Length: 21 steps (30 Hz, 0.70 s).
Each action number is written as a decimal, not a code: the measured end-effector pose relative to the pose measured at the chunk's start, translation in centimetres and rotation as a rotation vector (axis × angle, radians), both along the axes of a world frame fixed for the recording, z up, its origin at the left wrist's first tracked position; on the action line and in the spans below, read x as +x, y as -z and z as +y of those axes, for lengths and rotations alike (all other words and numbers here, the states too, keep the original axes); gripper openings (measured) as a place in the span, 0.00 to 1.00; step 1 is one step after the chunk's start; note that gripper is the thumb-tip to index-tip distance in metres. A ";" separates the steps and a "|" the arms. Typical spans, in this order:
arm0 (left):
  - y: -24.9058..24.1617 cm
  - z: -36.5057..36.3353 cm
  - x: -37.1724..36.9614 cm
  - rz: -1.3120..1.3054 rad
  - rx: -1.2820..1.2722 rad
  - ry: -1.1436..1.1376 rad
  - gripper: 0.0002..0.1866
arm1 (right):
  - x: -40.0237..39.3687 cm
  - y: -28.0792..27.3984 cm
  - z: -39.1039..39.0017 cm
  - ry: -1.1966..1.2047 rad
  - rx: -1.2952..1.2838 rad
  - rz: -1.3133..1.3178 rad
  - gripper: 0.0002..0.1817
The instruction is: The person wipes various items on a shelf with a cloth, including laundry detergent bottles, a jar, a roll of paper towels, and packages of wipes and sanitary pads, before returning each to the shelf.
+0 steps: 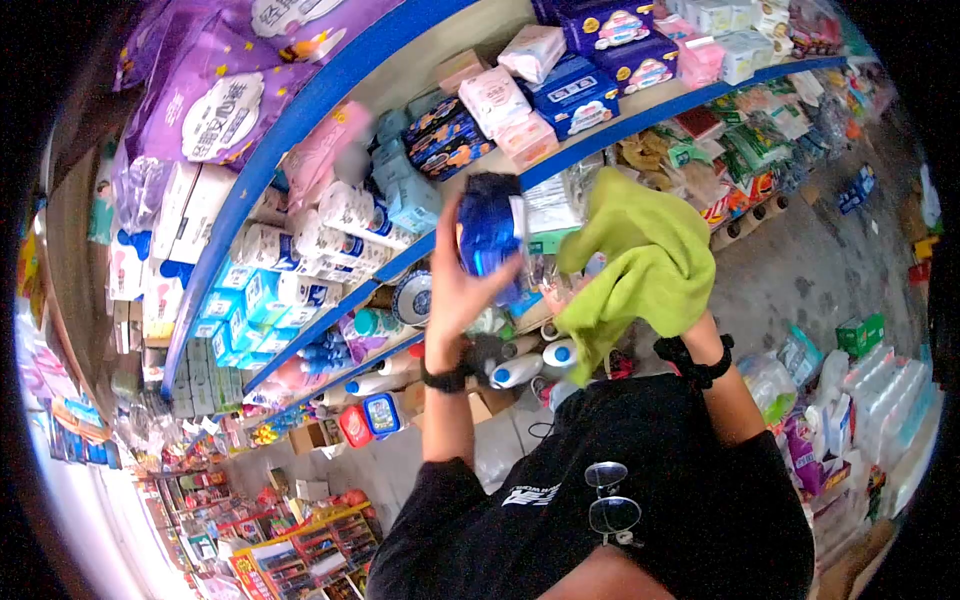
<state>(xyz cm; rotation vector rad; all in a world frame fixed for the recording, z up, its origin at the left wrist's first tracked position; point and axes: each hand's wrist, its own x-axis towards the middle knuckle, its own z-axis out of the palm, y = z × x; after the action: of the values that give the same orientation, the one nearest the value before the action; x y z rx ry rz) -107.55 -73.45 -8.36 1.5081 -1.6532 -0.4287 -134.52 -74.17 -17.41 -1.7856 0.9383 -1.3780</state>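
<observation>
My left hand [462, 290] is closed around a shiny dark-blue plastic-wrapped pack [490, 238], held up before the shelf edge. Motion blurs the pack, so its label cannot be read. A lime-green cloth [645, 245] hangs in loose folds from my right hand [704, 335], covering the fingers. The cloth is just right of the pack, with a narrow gap between them. Behind the pack, white and pink tissue packs [497, 100] and light-blue packs [410, 195] line the shelf.
A blue-edged shelf [590, 145] curves across the view. Purple bags [215, 110] fill the upper level, with toilet rolls [350, 215] below. White bottles [518, 370] stand low in front. Wrapped bottles [890, 400] and a green box [861, 334] are on the floor at right.
</observation>
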 end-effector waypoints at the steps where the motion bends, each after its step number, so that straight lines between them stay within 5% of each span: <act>1: 0.1 -2.1 0.7 -0.307 -0.084 -0.066 0.44 | -0.4 -0.6 0.1 0.031 -0.023 0.027 0.21; 6: 3.7 -10.5 3.5 -0.763 -0.107 -0.065 0.41 | -1.2 -1.9 0.8 0.100 -0.103 0.110 0.20; 9: 5.4 -13.1 4.1 -0.929 0.194 -0.083 0.41 | -1.7 -2.5 0.8 0.105 -0.081 0.105 0.19; 11: 9.1 -14.4 5.5 -1.086 -0.098 -0.110 0.41 | -2.3 -2.9 0.6 0.108 -0.070 0.102 0.19; 15: 11.7 -14.5 6.5 -1.022 -0.185 -0.014 0.39 | -2.6 -3.1 0.6 0.118 -0.042 0.072 0.18; 21: 9.0 -18.1 5.3 -0.844 -0.255 -0.100 0.36 | -2.9 -3.0 0.7 0.132 -0.023 0.056 0.17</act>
<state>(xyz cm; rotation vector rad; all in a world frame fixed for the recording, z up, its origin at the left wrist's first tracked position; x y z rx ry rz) -102.25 -91.52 -17.33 1.6658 -2.1285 0.5408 -137.46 -73.50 -14.43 -1.8157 1.0917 -1.4312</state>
